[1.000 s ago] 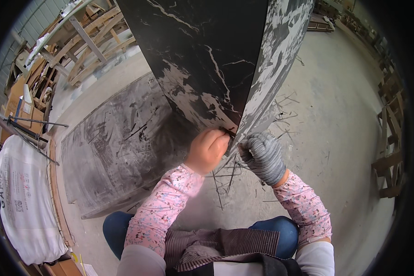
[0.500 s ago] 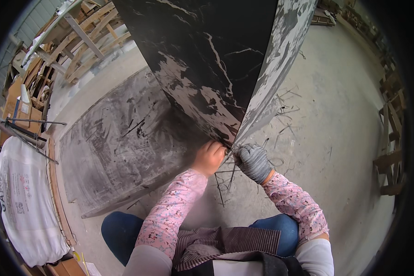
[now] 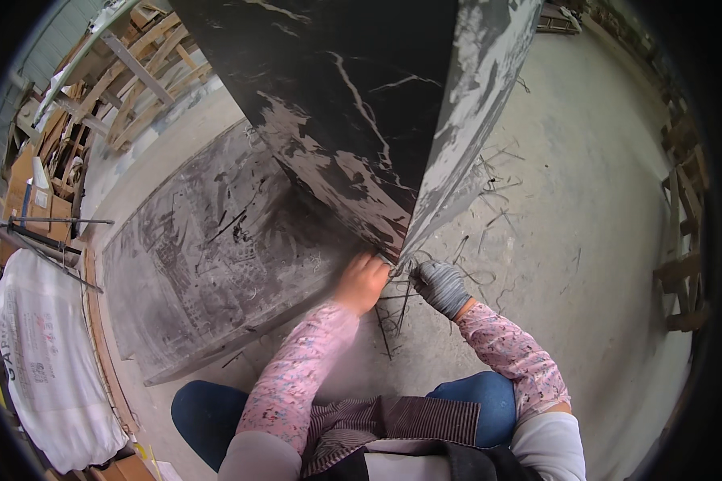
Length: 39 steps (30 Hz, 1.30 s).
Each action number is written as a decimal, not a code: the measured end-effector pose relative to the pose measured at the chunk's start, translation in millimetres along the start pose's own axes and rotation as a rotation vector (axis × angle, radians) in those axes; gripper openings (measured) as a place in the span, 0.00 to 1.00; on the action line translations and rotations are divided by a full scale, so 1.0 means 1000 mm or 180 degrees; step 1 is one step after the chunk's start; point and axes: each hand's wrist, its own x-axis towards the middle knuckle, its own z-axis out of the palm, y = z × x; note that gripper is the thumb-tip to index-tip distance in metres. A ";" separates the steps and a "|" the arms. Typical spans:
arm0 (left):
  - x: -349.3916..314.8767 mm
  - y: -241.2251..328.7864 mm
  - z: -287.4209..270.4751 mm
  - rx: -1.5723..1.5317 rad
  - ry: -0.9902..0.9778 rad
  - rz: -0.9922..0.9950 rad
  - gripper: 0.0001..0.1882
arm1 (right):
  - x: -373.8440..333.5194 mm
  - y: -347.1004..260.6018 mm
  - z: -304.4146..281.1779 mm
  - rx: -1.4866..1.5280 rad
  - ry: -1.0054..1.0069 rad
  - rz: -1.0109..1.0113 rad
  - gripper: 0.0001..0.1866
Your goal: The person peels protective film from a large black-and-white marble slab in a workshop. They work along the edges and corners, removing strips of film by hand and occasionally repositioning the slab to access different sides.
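Floor: thin dark strips are lying scattered over it.
Marbled panel: it is standing ahead of the person, its lowest corner sitting between both hands.
Bare left hand: it is resting curled at that corner; what it may be gripping is hidden.
Gloved right hand: its bent fingers are resting just beside the corner, near some strips; whether they are grasping one, nobody can tell.
Corner care: keeping bare fingertips off the edge and using light, even force is probably sparing skin and finish.
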 end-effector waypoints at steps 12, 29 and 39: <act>-0.025 0.008 -0.065 0.0191 -0.2126 -0.1541 0.09 | -0.040 0.033 -0.026 -0.0102 -0.0330 0.0334 0.10; 0.019 0.078 -0.077 -0.0683 -0.0856 -0.1550 0.07 | -0.030 -0.016 -0.053 0.1987 -0.0266 0.0675 0.13; 0.021 0.091 -0.076 -0.0038 -0.1270 -0.0851 0.04 | -0.024 -0.048 -0.059 -0.0526 0.0182 -0.0897 0.17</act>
